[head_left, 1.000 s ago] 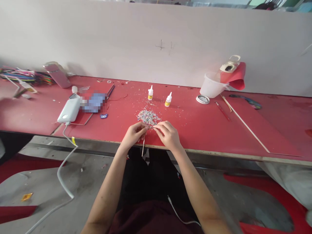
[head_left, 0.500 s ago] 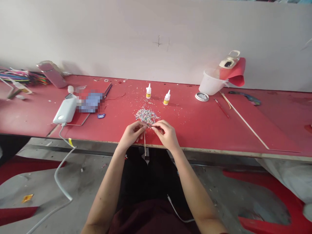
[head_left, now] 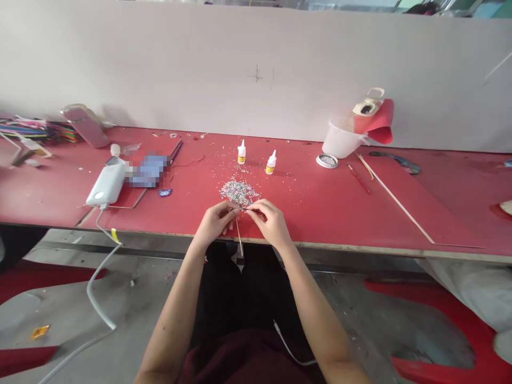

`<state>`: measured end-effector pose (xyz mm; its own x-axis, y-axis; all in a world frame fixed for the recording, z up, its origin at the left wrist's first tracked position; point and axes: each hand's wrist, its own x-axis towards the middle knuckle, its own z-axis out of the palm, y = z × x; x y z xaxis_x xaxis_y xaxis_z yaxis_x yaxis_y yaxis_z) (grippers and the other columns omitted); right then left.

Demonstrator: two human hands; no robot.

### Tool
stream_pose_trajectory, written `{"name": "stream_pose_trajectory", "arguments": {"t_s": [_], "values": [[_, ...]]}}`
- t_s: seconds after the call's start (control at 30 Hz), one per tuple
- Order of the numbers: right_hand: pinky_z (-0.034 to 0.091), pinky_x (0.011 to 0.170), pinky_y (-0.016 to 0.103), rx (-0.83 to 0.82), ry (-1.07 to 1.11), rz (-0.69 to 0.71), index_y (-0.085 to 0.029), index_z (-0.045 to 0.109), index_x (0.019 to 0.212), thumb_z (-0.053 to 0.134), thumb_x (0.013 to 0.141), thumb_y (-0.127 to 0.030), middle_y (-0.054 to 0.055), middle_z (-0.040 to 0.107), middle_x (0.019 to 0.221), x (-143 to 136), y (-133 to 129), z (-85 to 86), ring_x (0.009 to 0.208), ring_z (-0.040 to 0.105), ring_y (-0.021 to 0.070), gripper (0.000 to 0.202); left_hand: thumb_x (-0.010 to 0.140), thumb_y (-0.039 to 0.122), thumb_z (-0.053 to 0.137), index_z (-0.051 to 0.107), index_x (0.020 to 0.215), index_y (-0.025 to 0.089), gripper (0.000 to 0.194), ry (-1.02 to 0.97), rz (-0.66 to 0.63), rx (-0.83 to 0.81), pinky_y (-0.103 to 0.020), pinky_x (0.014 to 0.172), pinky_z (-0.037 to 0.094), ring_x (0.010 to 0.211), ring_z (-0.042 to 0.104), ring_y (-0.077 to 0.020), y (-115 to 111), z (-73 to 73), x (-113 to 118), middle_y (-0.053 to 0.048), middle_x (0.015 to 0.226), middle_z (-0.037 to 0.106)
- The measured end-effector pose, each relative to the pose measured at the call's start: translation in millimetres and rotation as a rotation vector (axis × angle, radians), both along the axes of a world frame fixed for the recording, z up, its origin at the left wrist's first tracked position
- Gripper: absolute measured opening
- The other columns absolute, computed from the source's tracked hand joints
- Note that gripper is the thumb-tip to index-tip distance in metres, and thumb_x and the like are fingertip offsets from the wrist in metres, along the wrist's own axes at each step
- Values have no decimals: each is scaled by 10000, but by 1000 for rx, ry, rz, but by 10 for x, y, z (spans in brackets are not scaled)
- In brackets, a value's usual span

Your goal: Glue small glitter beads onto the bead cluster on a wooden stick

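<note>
Pinching a thin dark piece (head_left: 243, 208) between my left hand (head_left: 215, 220) and right hand (head_left: 272, 221), a pale stick (head_left: 239, 234) hanging near, I seem mid-work, loose bits (head_left: 239, 191) left heaped farther off.

Pile of bits (head_left: 239, 191), perhaps beads, before two bottles (head_left: 241, 154); bucket (head_left: 339, 143) right; corded device (head_left: 106, 184) left.

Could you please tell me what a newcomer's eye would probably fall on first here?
Probably the heap of tiny multicoloured bits, bright on the red tabletop in front of the person. At its near edge, the left hand and right hand pinch a thin dark piece between them, a thin pale stick slanting down from the left. Beyond the heap stand two small white bottles with yellow labels.
</note>
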<state>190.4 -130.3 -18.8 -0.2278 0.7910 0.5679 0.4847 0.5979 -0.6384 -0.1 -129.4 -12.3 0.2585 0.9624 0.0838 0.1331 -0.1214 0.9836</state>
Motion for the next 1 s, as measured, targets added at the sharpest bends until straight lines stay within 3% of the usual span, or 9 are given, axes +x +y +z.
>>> {"name": "stream_pose_trajectory", "arguments": {"t_s": [1.0], "values": [[522,706,272,-35,-28,3,-217,638,918,539,949,-266,45,662,903,5,-14,1,850,637,160,114,910,416,575,632,891,170,253,33,15,-3,-153,381,314,368,410,-51,0,-37,2,55,493,502]]}}
